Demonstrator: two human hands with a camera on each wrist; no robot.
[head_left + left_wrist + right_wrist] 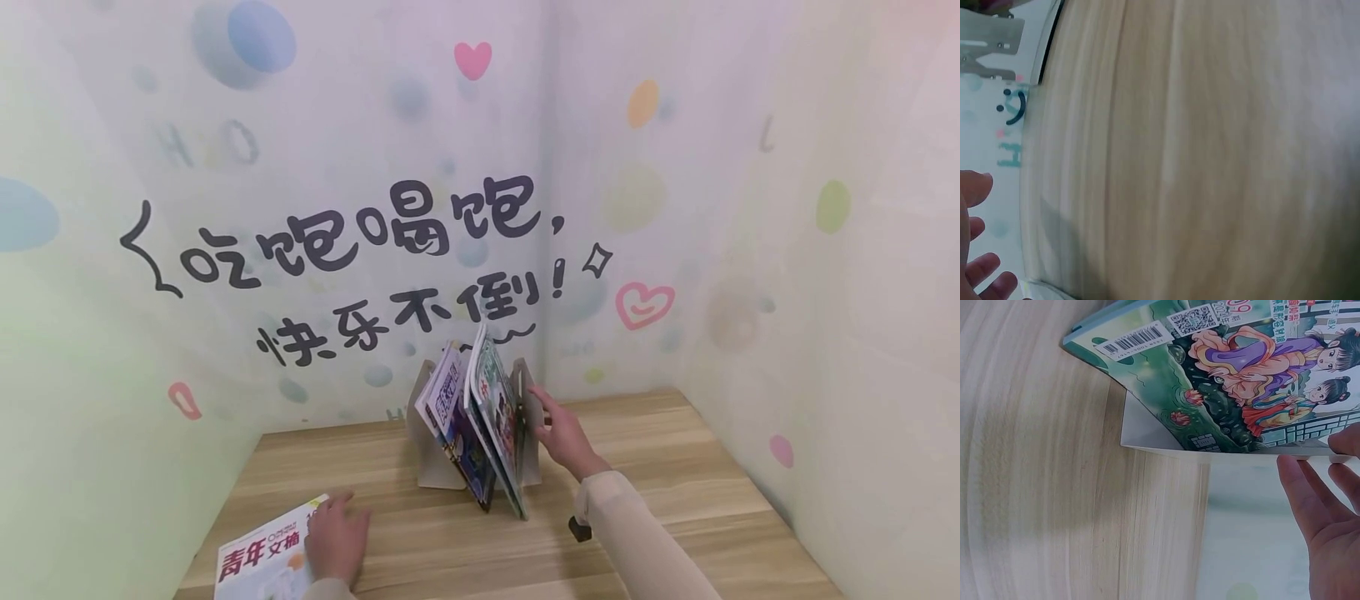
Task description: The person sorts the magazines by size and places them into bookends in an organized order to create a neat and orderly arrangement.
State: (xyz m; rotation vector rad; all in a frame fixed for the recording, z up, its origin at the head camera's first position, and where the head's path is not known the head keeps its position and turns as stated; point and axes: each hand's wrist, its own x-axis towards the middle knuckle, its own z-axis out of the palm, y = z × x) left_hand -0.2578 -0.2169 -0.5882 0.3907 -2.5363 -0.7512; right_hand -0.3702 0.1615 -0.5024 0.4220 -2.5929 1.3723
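A grey book stand (pixel 530 450) is upright near the back of the table, its two side panels flanking several magazines. A green-covered magazine (pixel 498 408) leans inside it, with cartoon figures on its cover (pixel 1254 381). Left of that, a purple magazine (pixel 450 400) tilts the other way. My right hand (pixel 566 433) pinches the edge of the stand's right panel, thumb inside and fingers (pixel 1300 494) outside. Over the right edge of a white magazine (pixel 258 562) lying flat is my left hand (pixel 339 537), its fingers (pixel 984 269) loose. Contact between them cannot be made out.
The wood-grain table (pixel 645 492) meets printed walls (pixel 420 100) on its left, back and right sides. A small dark object (pixel 579 529) is at the right wrist.
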